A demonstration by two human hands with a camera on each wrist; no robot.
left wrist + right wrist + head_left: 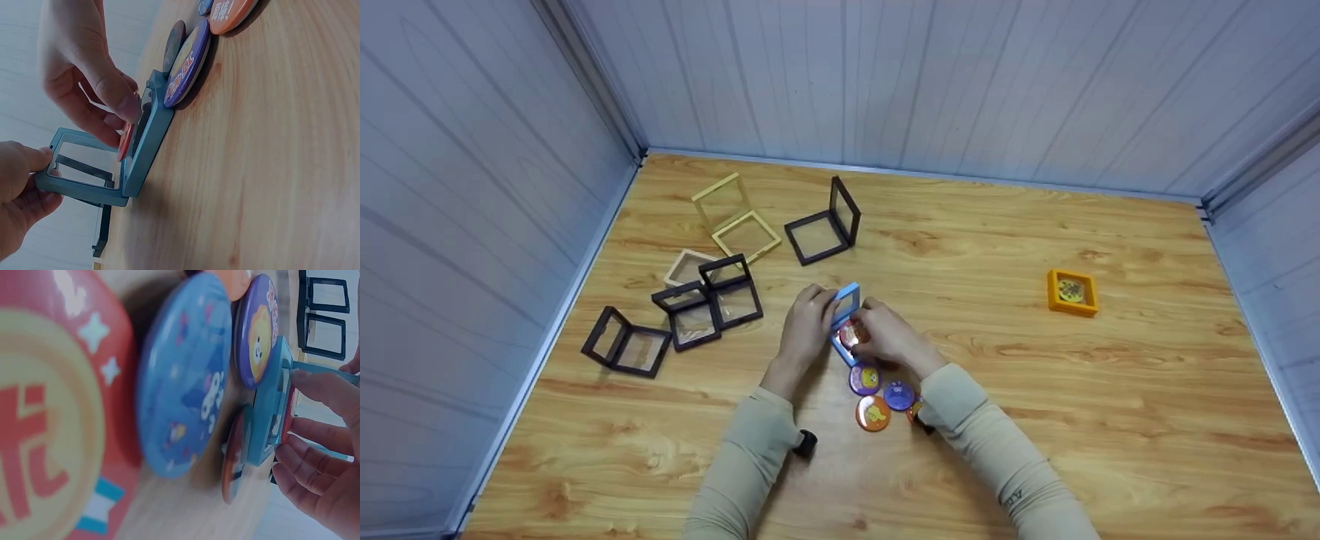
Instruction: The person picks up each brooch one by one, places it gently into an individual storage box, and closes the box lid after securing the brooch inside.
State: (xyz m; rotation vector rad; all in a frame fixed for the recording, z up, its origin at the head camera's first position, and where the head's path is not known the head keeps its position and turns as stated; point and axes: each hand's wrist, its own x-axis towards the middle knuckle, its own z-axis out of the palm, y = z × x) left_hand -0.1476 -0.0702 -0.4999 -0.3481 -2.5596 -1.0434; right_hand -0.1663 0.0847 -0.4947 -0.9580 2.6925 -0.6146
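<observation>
Pale grooved wall panels [885, 82] fill the top and both sides of the head view. Below them a wood-grain desk [1147, 420] spreads to the bottom edge. Two arms in beige sleeves [742, 457] reach up from the bottom of the frame. The left hand [810, 324] and right hand [891, 337] are close together near the centre.

Above centre, a black frame [841, 229] stands open on its hinge. To its left is an open yellow frame [733, 223]. Three more open black frames [622, 346] sit left of centre, with a cream frame [688, 266] partly hidden behind them. At centre right, an orange frame [1072, 306] has a round yellow badge [1071, 290] inside it.

Between the hands, a light-blue frame [151, 143] is open on the desk; the left hand's grip pinches its raised lid. The right hand's grip pinches a red badge [126, 142], tilted at the frame's lower half. Just below centre lie a purple badge [865, 379], a blue badge [898, 395] and an orange badge [873, 413]. Another red badge [50, 416] looms at the left of the right wrist view.
</observation>
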